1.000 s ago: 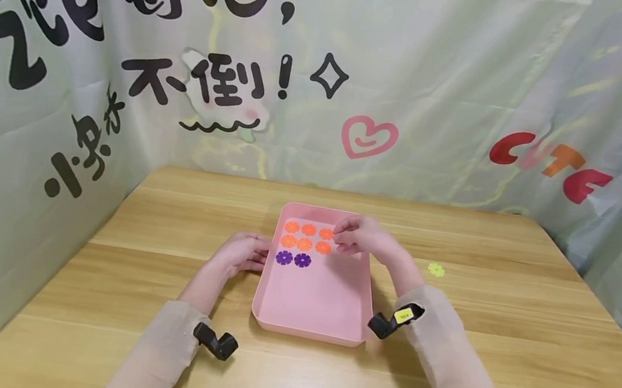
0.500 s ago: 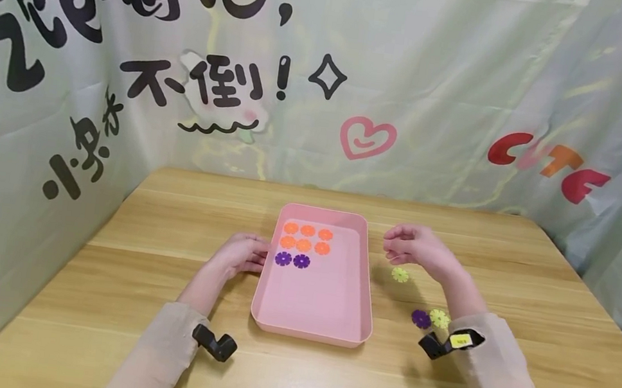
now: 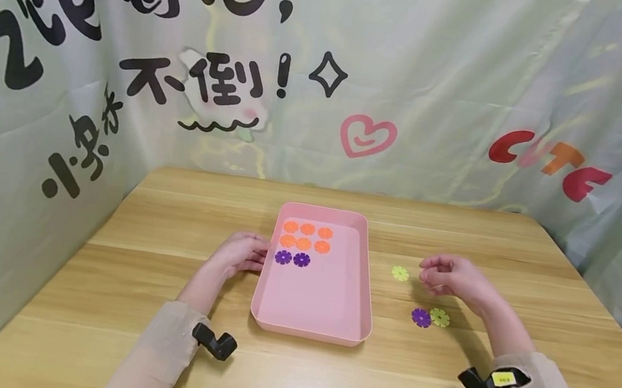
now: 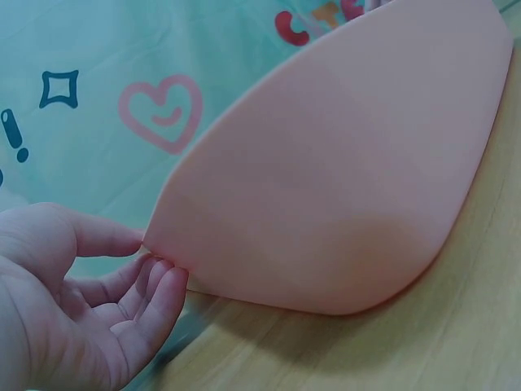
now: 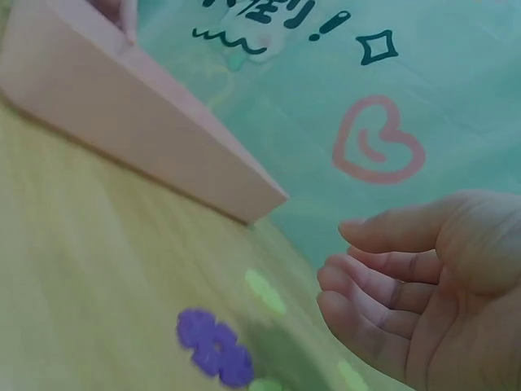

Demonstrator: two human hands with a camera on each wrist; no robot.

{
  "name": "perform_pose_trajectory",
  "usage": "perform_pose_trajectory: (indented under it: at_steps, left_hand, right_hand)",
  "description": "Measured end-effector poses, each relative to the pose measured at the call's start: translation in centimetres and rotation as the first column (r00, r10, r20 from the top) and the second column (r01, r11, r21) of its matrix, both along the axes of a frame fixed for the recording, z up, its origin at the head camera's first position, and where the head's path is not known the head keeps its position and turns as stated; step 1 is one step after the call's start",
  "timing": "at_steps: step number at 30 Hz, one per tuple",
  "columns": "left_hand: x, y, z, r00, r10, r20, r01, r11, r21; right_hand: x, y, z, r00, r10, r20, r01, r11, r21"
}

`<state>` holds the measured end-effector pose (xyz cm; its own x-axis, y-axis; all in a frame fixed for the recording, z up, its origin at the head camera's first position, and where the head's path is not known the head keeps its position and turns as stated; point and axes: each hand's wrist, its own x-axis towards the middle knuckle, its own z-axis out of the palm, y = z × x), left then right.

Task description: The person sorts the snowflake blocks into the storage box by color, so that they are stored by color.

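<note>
My left hand (image 3: 242, 253) rests its fingertips against the left outer wall of a pink tray (image 3: 320, 311). In the left wrist view, its thumb and fingers (image 4: 167, 305) meet the wall's edge. Inside the tray lie two rows of orange notched plastic discs (image 3: 308, 229), with two purple discs (image 3: 301, 259) below them. To the tray's right, my right hand (image 3: 457, 282) hovers over the table, fingers loosely bent and holding nothing. A yellow-green disc (image 3: 400, 273) lies just left of its fingertips. The right wrist view shows another yellow-green disc (image 5: 353, 376), partly hidden below the hand.
A purple disc (image 3: 421, 317) and a yellow-green disc (image 3: 439, 318) lie side by side on the wooden table (image 3: 287, 385), nearer the front. A printed cloth (image 3: 448, 75) hangs behind and along both sides of the table.
My right hand has moved from above the tray's upper right to the table on the right, uncovering discs there. My left hand and the discs in the tray stay put.
</note>
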<state>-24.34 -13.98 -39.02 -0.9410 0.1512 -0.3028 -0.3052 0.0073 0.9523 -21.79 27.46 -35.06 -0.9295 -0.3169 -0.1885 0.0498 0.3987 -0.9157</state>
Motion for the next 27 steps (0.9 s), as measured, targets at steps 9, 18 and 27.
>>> perform_pose_trajectory:
  at_steps: [9, 18, 27]
  left_hand:
    - [0.0, 0.1, 0.2, 1.000, -0.009, -0.007, 0.009, 1.000, -0.009]
    - [0.1, 0.1, 0.5, 1.000, -0.012, -0.020, 0.011, 1.000, -0.003]
    - [0.0, 0.1, 0.2, 0.999, 0.014, 0.031, -0.014, 1.000, -0.004]
  right_hand:
    - [1.5, 0.7, -1.3, 0.997, 0.074, 0.020, -0.074, 0.997, 0.009]
    - [2.1, 0.7, -2.1, 0.993, 0.117, 0.018, -0.118, 0.989, 0.092]
    - [2.3, 0.9, -2.6, 0.982, 0.186, -0.039, -0.176, 0.966, 0.188]
